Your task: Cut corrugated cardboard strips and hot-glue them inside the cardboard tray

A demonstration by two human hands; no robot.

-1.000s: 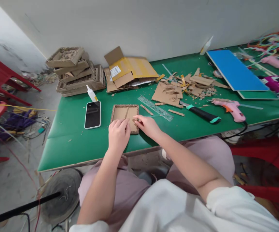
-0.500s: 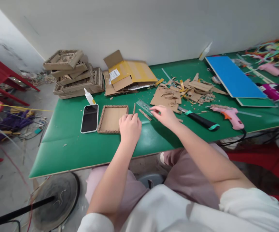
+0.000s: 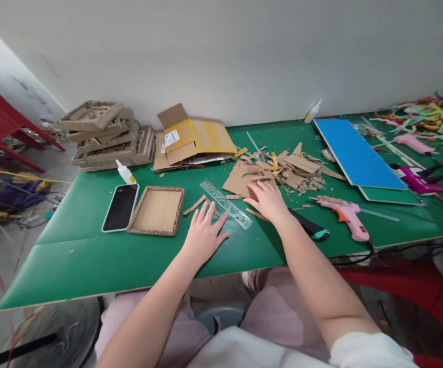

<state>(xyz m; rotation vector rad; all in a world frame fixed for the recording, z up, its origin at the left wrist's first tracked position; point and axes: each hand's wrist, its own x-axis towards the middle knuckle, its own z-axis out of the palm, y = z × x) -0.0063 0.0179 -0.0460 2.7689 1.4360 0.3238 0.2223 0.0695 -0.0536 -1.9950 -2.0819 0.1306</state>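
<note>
My left hand (image 3: 205,232) lies with fingers spread beside the clear plastic ruler (image 3: 225,204), its fingertips at a small corrugated cardboard strip (image 3: 212,207). Another thin cardboard strip (image 3: 195,205) lies just left of those fingers. Further left is a shallow cardboard tray (image 3: 160,210) with corrugated walls. My right hand (image 3: 269,202) reaches onto the near edge of a torn cardboard sheet (image 3: 240,176), fingers apart; what lies under its palm is hidden. A utility knife (image 3: 308,224) sits right beside that hand, its blade end covered by the hand and wrist.
A phone (image 3: 120,207) and a glue bottle (image 3: 125,173) are at left, before stacked cardboard trays (image 3: 94,135). A torn yellow-taped box (image 3: 202,138) stands behind. Cardboard scraps (image 3: 302,166), a pink glue gun (image 3: 346,214) and a blue board (image 3: 359,153) are at right.
My left hand has left the tray's right side and opened out over the small strip. My right hand has moved from the ruler to the cardboard sheet. The view has shifted.
</note>
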